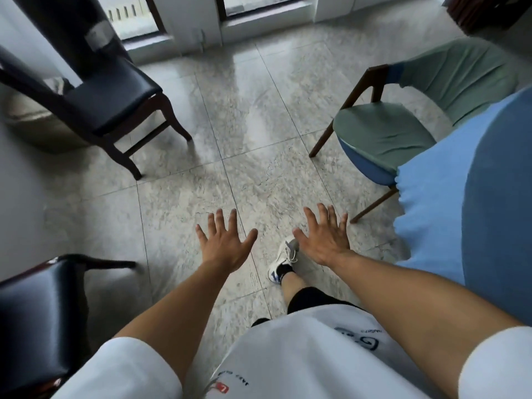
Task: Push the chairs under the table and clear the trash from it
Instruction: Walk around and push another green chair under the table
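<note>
both hands (275,243) spread empty above the floor (230,125), between chairs (383,133).

- I'm wearing a white short-sleeved T-shirt (302,355) carrying dark printed lettering and a small red tag.
- I'm wearing black shorts (308,298).
- I'm wearing a white lace-up sneaker (283,259) with blue markings and a black sock.

The blue-covered counter (495,182) is cut by the right edge, its top unseen. The lower black chair (34,306) is cut by the left edge.
</note>
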`<state>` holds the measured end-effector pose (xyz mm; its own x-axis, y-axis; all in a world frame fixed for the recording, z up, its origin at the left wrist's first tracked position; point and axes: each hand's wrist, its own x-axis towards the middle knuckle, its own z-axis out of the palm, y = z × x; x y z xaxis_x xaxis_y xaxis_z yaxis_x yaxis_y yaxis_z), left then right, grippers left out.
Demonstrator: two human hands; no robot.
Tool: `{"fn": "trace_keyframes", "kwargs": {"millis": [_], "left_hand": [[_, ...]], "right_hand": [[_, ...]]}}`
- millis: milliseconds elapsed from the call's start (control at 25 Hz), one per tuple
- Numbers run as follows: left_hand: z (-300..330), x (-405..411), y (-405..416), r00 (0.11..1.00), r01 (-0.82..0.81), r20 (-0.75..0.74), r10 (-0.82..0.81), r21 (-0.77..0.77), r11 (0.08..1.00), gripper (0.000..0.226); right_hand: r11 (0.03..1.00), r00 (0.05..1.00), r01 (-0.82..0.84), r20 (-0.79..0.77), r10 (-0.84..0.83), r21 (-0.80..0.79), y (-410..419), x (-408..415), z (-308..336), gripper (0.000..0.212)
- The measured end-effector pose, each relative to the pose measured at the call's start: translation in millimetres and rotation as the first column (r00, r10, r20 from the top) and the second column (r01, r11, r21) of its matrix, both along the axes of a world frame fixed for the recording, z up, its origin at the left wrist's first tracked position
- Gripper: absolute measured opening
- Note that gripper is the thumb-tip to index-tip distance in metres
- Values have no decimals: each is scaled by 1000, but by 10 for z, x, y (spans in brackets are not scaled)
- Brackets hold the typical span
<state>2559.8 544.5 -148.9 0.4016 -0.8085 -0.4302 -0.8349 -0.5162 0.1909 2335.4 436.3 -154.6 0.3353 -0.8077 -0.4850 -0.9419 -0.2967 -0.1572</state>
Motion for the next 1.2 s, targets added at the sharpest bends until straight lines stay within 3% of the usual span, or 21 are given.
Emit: {"fn": "trace_keyframes", "kwargs": {"millis": [480, 840, 1200], "left_hand": [[218, 962, -2529, 998, -48, 37, 47, 33, 998, 91], [-29, 1619, -4337, 990, 131, 35, -134, 73, 989, 86], [-109, 2309, -6498, 925, 381, -38, -379, 58, 923, 89]], "right_hand": [[997, 995, 28, 91, -36, 78, -2501, 1043, 14, 75], [998, 998, 51, 27, -52, 33, -4090, 1529, -123, 78], [945, 945, 326, 7, -326, 13, -5801, 2271, 40, 78]]}}
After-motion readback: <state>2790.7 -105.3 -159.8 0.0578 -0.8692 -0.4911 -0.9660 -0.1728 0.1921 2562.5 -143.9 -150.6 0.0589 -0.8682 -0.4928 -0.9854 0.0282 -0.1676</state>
